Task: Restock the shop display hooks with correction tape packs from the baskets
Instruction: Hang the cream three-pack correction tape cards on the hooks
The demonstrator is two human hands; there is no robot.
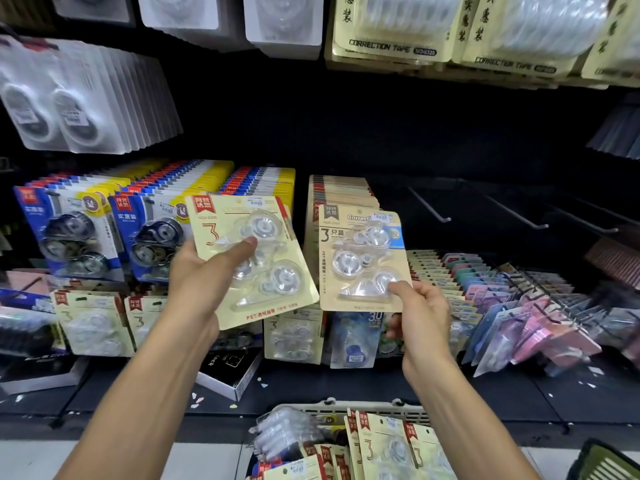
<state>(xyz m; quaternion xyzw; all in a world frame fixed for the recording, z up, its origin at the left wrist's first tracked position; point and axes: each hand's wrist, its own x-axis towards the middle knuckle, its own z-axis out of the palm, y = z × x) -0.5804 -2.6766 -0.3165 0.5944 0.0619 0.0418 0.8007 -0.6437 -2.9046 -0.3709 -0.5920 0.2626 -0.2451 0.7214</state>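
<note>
Bare black metal display hooks (512, 216) stand free at two o'clock. The left hand (204, 271) grips a cream three-dispenser correction tape card (256, 261); the right hand (420, 317) pinches a tan blue-tagged correction tape card (360, 258).

A dark, black-backed display wall (346, 126) fills most of the frame, dimly lit. Bare metal hooks (429, 206) jut out at centre right. Pale floor tiles (207, 459) run along the bottom edge.

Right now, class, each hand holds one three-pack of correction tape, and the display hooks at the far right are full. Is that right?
Not quite. The head view shows the left hand and right hand each holding a pack, but the far-right hooks are bare.
</note>
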